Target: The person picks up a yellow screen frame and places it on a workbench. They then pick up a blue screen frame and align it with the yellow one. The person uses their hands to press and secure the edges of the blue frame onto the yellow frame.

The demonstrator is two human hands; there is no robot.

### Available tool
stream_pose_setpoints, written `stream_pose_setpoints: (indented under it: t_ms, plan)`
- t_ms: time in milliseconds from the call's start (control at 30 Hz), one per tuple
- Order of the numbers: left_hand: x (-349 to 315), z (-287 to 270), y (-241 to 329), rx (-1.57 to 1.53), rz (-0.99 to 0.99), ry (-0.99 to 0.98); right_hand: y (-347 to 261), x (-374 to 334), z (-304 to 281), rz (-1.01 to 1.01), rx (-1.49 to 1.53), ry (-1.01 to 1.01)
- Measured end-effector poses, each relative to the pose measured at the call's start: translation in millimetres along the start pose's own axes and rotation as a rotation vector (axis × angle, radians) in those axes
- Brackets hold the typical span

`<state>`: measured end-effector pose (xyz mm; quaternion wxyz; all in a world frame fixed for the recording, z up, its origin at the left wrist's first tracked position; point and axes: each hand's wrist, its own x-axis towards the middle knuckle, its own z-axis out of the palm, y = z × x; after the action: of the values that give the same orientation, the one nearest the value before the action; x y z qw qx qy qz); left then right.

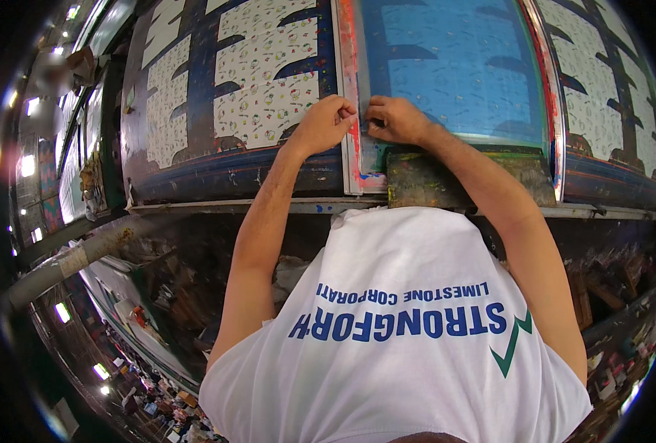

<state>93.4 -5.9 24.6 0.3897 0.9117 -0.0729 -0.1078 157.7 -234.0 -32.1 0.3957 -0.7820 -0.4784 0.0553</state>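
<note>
A screen-printing frame [352,159] with red-smeared rails lies on a long dark printing table [202,181]. Its blue mesh [461,74] shows patterned pieces faintly beneath. Over the left rail my left hand [326,124] is closed, thumb and fingertips pinched together. Just right of it, above the mesh's left margin, my right hand [396,121] has its fingers curled inward. The two hands face each other, a small gap apart. Whatever they may hold is too small or hidden to tell. Below my right forearm, a paint-stained board [424,181] rests across the frame's near end.
White pieces with a small coloured print [269,81] lie left of the frame, and more printed pieces [590,81] lie to its right. A metal rail [254,209] runs along the table's near edge. At the lower left are a thick pipe [84,255] and cluttered goods.
</note>
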Motion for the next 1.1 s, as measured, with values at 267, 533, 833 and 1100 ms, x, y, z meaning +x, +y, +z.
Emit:
stream_pose_setpoints:
  t_ms: [267,533,833,1100]
  plan:
    - [1,-2,46,0.503,0.209,-0.037,1,-5,-10,0.118,0.078,0.071]
    - [24,17,69,0.94,0.226,-0.311,-4,-10,-26,0.176,0.038,-0.007]
    - [48,27,56,1.058,0.495,-0.457,-37,-25,-57,0.414,0.043,-0.379]
    - [55,14,35,1.036,0.516,-0.488,-80,-35,-32,0.214,0.382,-0.325]
